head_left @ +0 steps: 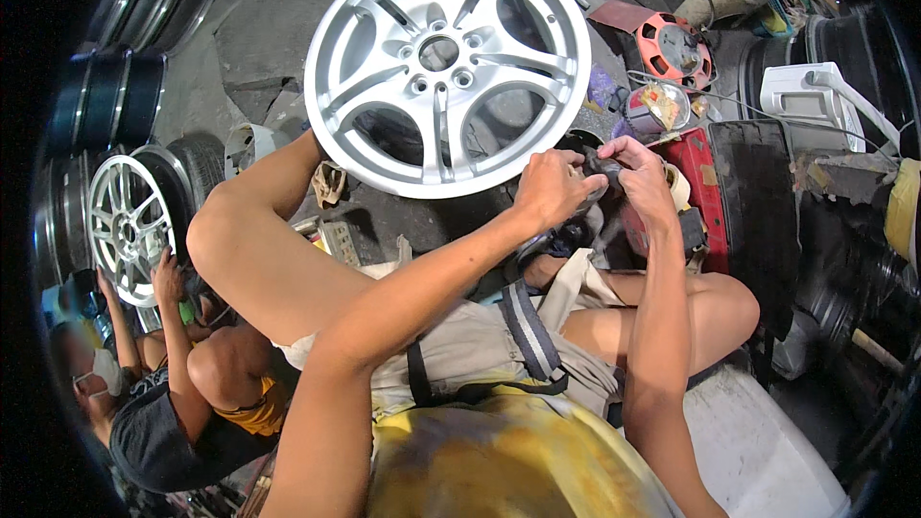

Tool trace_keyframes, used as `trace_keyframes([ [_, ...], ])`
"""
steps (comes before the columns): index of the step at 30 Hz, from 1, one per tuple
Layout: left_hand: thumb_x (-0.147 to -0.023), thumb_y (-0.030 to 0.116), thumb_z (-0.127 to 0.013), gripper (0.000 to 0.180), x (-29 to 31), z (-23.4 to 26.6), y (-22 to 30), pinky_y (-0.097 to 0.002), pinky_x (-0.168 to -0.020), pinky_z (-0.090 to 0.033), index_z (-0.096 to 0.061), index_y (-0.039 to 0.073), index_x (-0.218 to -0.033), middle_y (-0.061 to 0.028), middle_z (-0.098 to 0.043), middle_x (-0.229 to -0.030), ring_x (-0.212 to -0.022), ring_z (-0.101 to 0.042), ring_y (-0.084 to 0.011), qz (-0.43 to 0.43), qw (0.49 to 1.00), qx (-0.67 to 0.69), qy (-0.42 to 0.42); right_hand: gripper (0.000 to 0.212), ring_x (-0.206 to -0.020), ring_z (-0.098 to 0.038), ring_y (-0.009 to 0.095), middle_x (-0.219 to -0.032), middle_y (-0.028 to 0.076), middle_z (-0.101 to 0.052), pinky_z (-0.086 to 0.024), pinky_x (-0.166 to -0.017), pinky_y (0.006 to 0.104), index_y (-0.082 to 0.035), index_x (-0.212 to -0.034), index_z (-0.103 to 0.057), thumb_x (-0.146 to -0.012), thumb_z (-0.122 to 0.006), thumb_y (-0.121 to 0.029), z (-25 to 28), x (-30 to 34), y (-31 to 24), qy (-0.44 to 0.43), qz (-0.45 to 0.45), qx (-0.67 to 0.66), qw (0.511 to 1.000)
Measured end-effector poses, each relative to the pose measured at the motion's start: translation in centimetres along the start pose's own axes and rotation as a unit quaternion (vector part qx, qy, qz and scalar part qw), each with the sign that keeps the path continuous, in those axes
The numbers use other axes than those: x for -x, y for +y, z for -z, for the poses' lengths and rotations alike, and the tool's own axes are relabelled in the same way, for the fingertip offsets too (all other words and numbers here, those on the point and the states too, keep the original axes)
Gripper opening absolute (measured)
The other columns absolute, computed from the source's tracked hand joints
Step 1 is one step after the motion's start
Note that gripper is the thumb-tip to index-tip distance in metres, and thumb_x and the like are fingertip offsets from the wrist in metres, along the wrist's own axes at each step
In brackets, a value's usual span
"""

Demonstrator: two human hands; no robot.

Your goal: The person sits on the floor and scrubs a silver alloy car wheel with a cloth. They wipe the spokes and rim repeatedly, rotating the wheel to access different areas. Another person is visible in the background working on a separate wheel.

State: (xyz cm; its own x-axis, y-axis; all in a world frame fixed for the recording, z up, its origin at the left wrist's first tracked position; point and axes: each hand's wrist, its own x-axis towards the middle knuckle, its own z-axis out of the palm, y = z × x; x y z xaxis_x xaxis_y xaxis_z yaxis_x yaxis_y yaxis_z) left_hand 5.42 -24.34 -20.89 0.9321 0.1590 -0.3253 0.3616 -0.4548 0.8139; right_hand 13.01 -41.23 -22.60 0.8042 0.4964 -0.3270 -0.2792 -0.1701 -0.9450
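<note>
Just beyond the near right edge of a large silver alloy wheel, my two hands are close together. My left hand is closed, its fingers on a small dark grey piece that looks soft or crumpled; its kind cannot be made out. The fingers of my right hand pinch the same piece from the other side. The wheel lies face up in front of me, with bare spokes and an open centre hole. Neither hand touches it.
To the right are an orange-red reel, a tub with scraps, a red case and a white appliance. At the left, a co-worker handles a white wheel. More rims are stacked behind.
</note>
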Motion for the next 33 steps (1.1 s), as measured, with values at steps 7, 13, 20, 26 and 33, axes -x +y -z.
trace_keyframes([
  [7,-0.078,0.024,-0.079,0.04,-0.5,-1.4,-0.6,-0.0348,-0.065,-0.055,-0.071,-0.009,-0.099,-0.0196,-0.071,-0.075,-0.066,-0.07,-0.0212,-0.003,0.993,0.064,0.095,0.027,-0.096,-0.061,0.009,-0.106,0.002,-0.066,-0.047,-0.084,0.025,-0.002,-0.12,-0.064,-0.098,-0.059,-0.017,0.2,1.1,-2.6,-0.006,-0.119,-0.18,0.976],
  [13,-0.084,0.017,-0.076,0.042,-0.1,-2.0,-0.1,-0.0231,-0.043,-0.047,-0.065,-0.009,-0.115,-0.0111,-0.07,-0.08,-0.053,-0.06,-0.0091,0.191,0.924,0.331,0.019,0.026,-0.088,-0.058,0.006,-0.098,-0.001,-0.067,-0.046,-0.078,0.0234,-0.002,-0.111,-0.069,-0.095,-0.066,-0.023,0.6,1.2,-1.2,-0.007,-0.083,-0.006,0.996],
  [20,-0.082,0.019,-0.08,0.042,0.5,-2.1,-0.1,-0.0226,-0.04,-0.045,-0.061,-0.003,-0.112,-0.0063,-0.067,-0.077,-0.049,-0.055,-0.0082,0.181,0.901,0.393,-0.038,0.02,-0.081,-0.054,0.005,-0.091,-0.002,-0.065,-0.044,-0.069,0.0235,-0.005,-0.105,-0.065,-0.096,-0.064,-0.022,0.8,1.1,-0.6,-0.028,-0.077,-0.008,0.997],
  [26,-0.081,0.019,-0.083,0.029,0.5,-2.2,0.0,-0.0228,-0.039,-0.044,-0.06,0.005,-0.091,-0.0031,-0.063,-0.071,-0.049,-0.055,-0.0077,0.165,0.907,0.387,-0.028,0.023,-0.077,-0.054,0.007,-0.092,0.0,-0.065,-0.044,-0.065,0.0247,-0.004,-0.104,-0.065,-0.092,-0.07,-0.023,0.9,1.1,-0.8,0.019,-0.053,0.036,0.998],
  [33,-0.084,0.031,-0.08,0.032,0.8,-1.7,-0.6,-0.023,-0.044,-0.044,-0.062,0.005,-0.086,-0.0012,-0.062,-0.067,-0.05,-0.055,-0.0084,0.112,0.951,0.282,-0.057,0.027,-0.08,-0.055,0.008,-0.083,-0.002,-0.06,-0.044,-0.065,0.0257,-0.005,-0.092,-0.062,-0.09,-0.071,-0.031,0.9,1.6,-0.8,-0.054,-0.08,0.049,0.994],
])
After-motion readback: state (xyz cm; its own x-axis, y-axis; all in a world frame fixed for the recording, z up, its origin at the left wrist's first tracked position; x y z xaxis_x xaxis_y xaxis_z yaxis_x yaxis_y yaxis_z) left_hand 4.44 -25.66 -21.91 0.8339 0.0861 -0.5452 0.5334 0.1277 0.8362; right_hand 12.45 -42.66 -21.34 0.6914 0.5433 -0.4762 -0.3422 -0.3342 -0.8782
